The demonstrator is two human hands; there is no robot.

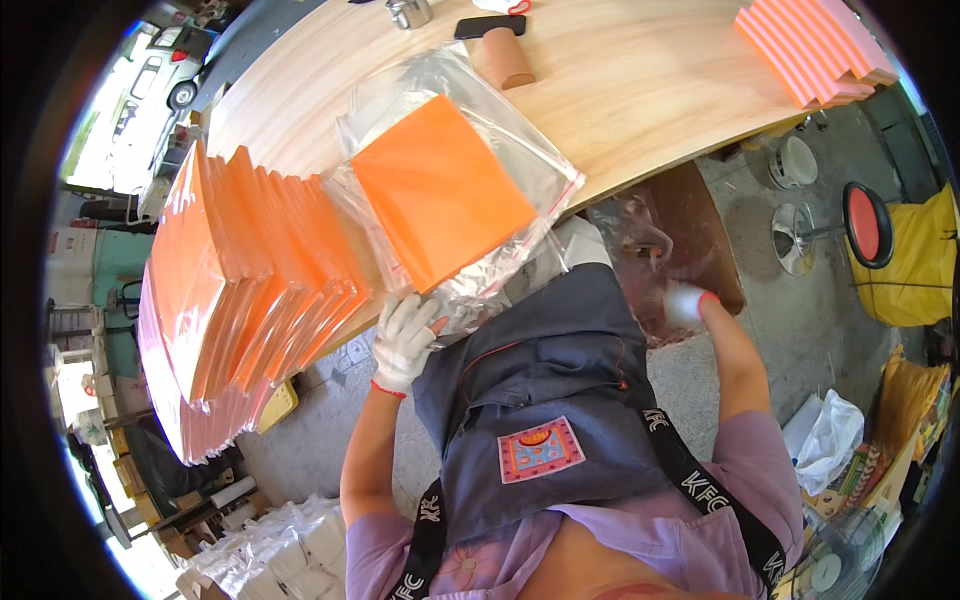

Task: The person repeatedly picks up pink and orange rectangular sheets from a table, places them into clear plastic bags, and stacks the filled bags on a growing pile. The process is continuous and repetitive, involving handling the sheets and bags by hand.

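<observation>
An orange square sheet (pixel 445 195) lies on a pile of transparent plastic bags (pixel 540 165) at the table's near edge. My left hand (pixel 405 340), in a white knit glove with a bare thumb tip, is at the lower corner of the sheet and bags. Its fingers are stretched out and apart. Low on the right, my right hand (pixel 686 303), also gloved, reaches over an open cardboard box (pixel 705 225) with transparent plastic inside. That hand is smeared by motion, so its fingers do not show.
A tall stack of plastic-wrapped orange packs (pixel 250 280) stands left on the wooden table (pixel 640 90). Pink foam pieces (pixel 810 50) sit far right. A brown cylinder (pixel 508 58), a black phone (pixel 490 27) and a metal cup (pixel 408 13) are at the back. A round stool (pixel 867 225) stands right.
</observation>
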